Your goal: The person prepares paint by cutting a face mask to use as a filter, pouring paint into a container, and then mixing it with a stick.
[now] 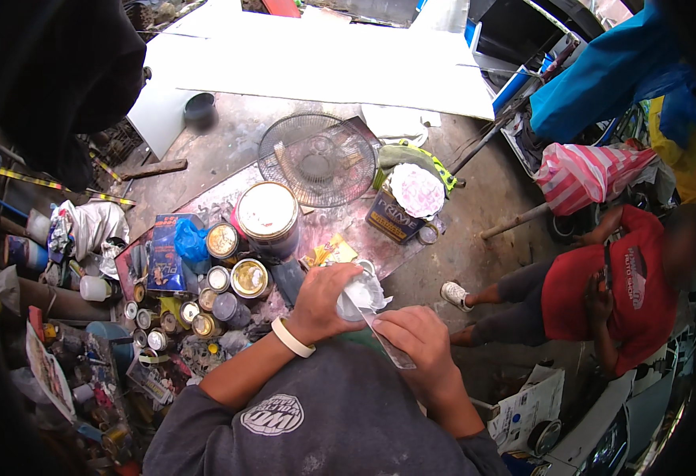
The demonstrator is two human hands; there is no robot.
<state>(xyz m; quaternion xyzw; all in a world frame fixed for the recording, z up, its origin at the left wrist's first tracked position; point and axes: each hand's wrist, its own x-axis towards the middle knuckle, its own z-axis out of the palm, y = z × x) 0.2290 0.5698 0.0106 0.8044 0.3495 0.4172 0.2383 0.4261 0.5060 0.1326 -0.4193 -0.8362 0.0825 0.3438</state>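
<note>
Close to my chest, my left hand (326,295) grips a small cup (351,305) smeared with thick white paste. Its rim looks ragged and coated. My right hand (418,339) pinches a flat, pale scraper (392,346). The scraper slants up to the left, and its upper end meets the cup's rim by the paste. My left fingers wrap round the far side of the cup and hide part of it.
Past my hands, a large pail (269,213), several paint cans (250,278) and a fan guard (316,163) crowd the work surface. A box with a white-topped tub (418,190) stands right of them. A person in a red shirt (602,293) is at the right.
</note>
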